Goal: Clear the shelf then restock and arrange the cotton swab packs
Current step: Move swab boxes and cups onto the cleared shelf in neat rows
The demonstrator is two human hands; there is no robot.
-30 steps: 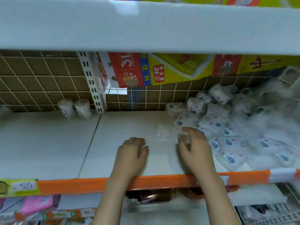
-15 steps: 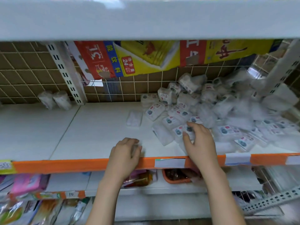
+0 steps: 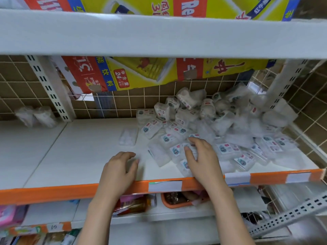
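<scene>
A loose heap of cotton swab packs (image 3: 221, 131), clear with small printed labels, fills the right half of the white shelf (image 3: 79, 147). One clear pack (image 3: 128, 137) lies flat by itself just left of the heap. My right hand (image 3: 201, 156) rests on the heap's front edge, fingers spread over a labelled pack. My left hand (image 3: 120, 170) is curled palm-down on the shelf near its front edge; something pale and blurred shows under its fingertips, and I cannot tell whether it grips it.
Two wrapped white bundles (image 3: 37, 115) stand at the back left beside a slotted upright (image 3: 51, 89). The upper shelf (image 3: 159, 36) hangs close overhead. A wire side panel (image 3: 309, 121) closes the right end. An orange tray (image 3: 177, 200) sits on the shelf below.
The view has swung right, bringing the whole heap into sight. My right hand has moved onto the front packs of the heap. My left hand stays curled near the shelf's front edge.
</scene>
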